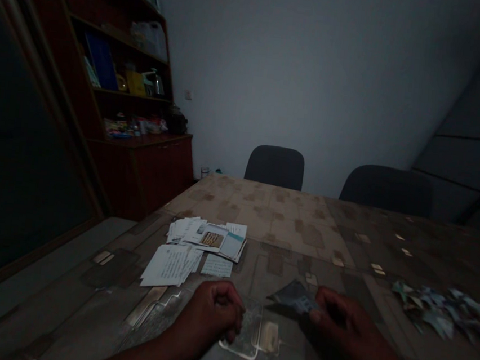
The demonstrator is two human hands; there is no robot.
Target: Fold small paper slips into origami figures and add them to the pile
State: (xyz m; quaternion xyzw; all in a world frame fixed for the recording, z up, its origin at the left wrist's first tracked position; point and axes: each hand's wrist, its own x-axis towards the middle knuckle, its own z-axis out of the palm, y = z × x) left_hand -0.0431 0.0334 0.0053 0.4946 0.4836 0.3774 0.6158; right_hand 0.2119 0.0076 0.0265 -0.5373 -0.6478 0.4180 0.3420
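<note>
My left hand [214, 313] rests on the table [295, 219] near its front edge, fingers curled into a loose fist; whether anything is inside is hidden. My right hand [339, 320] lies to its right and pinches a small dark piece of paper [294, 298] by one corner, holding it just above the tabletop. White cards and printed sheets [200, 244] lie spread on the table ahead of my left hand. The room is dim.
A heap of torn paper scraps [443, 310] lies at the right side of the table. Two dark chairs [274, 166] [386, 188] stand at the far edge. A red-brown shelf cabinet [129, 96] with books and jars fills the left wall.
</note>
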